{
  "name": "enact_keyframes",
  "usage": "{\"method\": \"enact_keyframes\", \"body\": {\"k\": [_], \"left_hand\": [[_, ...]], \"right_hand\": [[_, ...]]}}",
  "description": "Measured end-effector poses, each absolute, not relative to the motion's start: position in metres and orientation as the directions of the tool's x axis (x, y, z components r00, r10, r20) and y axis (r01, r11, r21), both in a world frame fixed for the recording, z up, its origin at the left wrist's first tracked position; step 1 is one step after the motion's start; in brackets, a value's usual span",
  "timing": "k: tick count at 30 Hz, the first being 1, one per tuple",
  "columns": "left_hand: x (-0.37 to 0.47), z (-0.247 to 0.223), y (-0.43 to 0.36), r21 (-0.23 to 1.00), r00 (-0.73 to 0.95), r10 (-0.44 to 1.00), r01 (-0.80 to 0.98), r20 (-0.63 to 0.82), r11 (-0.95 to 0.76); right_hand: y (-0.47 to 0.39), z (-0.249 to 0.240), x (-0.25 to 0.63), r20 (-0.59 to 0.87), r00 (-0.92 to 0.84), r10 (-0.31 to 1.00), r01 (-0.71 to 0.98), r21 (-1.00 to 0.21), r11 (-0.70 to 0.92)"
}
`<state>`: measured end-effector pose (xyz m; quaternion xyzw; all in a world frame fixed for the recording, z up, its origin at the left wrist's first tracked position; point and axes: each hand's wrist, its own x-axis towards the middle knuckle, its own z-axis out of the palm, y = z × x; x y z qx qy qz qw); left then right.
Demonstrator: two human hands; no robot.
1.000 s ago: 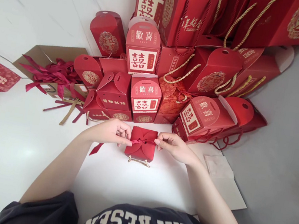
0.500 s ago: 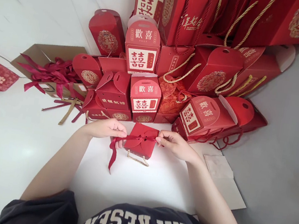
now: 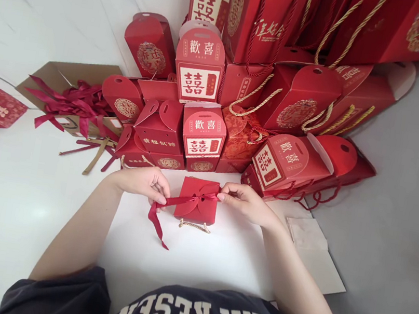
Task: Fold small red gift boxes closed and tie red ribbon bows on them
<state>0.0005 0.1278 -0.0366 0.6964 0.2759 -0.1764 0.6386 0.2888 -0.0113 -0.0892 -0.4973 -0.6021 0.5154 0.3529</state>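
- Beyond the fingers, red boxes [image 3: 206, 75] stand stacked on the white surface [image 3: 178, 262]; the upper ones are cut off by the frame, and many lower ones are partly hidden.
- Both bare forearms come in from the near side, angled inward, elbows wide; dark sleeves cover the upper arms.
- Farther out and left of the left fingers, an open carton [image 3: 43, 81] holds tangled ribbons, its bottom hidden.
- The small red box [image 3: 197, 208] lies between the two sets of fingers, closed by curved flaps.
- The left hand [image 3: 148, 183] is palm down, wrist bent, thumb and forefinger pinching the ribbon [image 3: 181, 199]; the other fingers curl, partly hidden.
- The right hand [image 3: 244, 201] pinches the ribbon beside the box's right edge, fingers bent; the end in its grip is hard to see.
- The ribbon crosses the flaps, its loose tail hanging nearward from the left fingers.
- A twisted cord handle [image 3: 194, 226] lies at the box's near edge, between and nearer than the fingers.
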Motion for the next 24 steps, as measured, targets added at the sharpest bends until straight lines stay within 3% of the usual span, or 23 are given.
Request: {"method": "enact_keyframes", "body": {"k": [2, 5, 9, 14, 20, 24], "left_hand": [[-0.001, -0.036, 0.130, 0.819, 0.823, 0.153, 0.564, -0.547, -0.105], [0.002, -0.032, 0.129, 0.886, 0.916, 0.181, 0.395, -0.359, -0.245], [0.010, -0.027, 0.122, 0.949, 0.943, 0.288, 0.233, -0.167, -0.212], [0.010, -0.029, 0.119, 0.937, 0.918, 0.251, 0.338, -0.307, -0.090], [0.008, -0.037, 0.125, 0.884, 0.824, 0.349, 0.466, -0.447, 0.034], [0.006, -0.032, 0.126, 0.872, 0.853, 0.252, 0.485, -0.456, -0.064]], "right_hand": [[-0.011, -0.089, 0.289, -0.090, -0.247, 0.965, 0.245, -0.969, -0.027], [-0.011, -0.090, 0.288, -0.082, -0.252, 0.964, 0.238, -0.971, -0.020], [-0.010, -0.090, 0.287, -0.077, -0.260, 0.962, 0.225, -0.974, -0.017], [-0.011, -0.089, 0.287, -0.078, -0.258, 0.963, 0.225, -0.974, -0.019], [-0.011, -0.089, 0.287, -0.081, -0.261, 0.962, 0.222, -0.975, -0.021], [-0.011, -0.089, 0.286, -0.084, -0.263, 0.961, 0.223, -0.974, -0.024]]}}
